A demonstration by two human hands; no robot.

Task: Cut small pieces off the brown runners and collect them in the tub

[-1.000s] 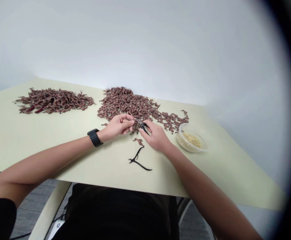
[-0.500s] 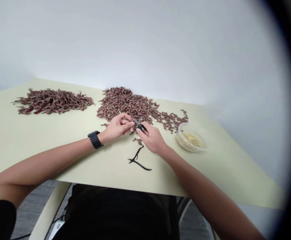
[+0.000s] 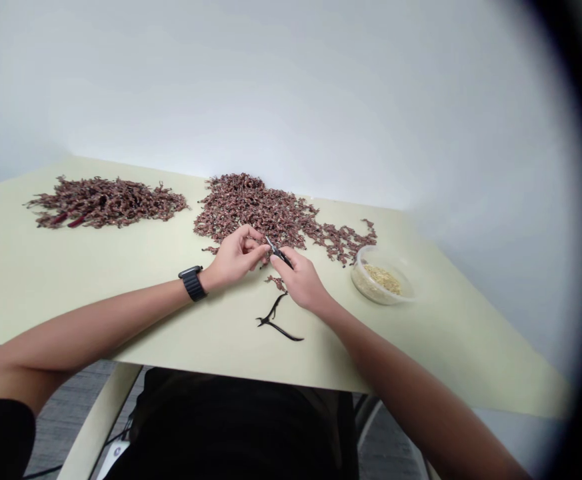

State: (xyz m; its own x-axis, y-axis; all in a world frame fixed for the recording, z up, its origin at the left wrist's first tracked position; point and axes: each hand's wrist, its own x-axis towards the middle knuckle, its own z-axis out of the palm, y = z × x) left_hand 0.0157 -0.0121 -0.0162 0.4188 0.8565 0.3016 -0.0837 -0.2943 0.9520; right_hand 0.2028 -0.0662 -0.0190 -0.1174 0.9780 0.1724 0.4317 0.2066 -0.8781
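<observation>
My right hand (image 3: pixel 301 277) is wrapped round small dark-handled nippers (image 3: pixel 279 253), whose metal jaws point up and left. Against those jaws, my left hand (image 3: pixel 238 257) is pinched at thumb and forefinger; whatever it holds is too small to make out. Just beyond both hands spreads a large heap of small reddish-brown dried pieces (image 3: pixel 251 203). A few loose brown pieces (image 3: pixel 277 283) lie below my right hand. Nearer to me, a second pair of black nippers (image 3: pixel 273 323) rests on the table with its handles spread.
To the right stands a clear round plastic tub (image 3: pixel 361 287) with yellowish bits in it. Another brown heap (image 3: pixel 115 203) lies at the left, two dark red sticks (image 3: pixel 77 220) at its front. The pale table (image 3: pixel 181 340) meets a white wall (image 3: pixel 271 87) behind.
The nippers' handles have come together in my right hand, and the tool has turned slightly. My left wrist has shifted a little; the heaps and tub are unmoved.
</observation>
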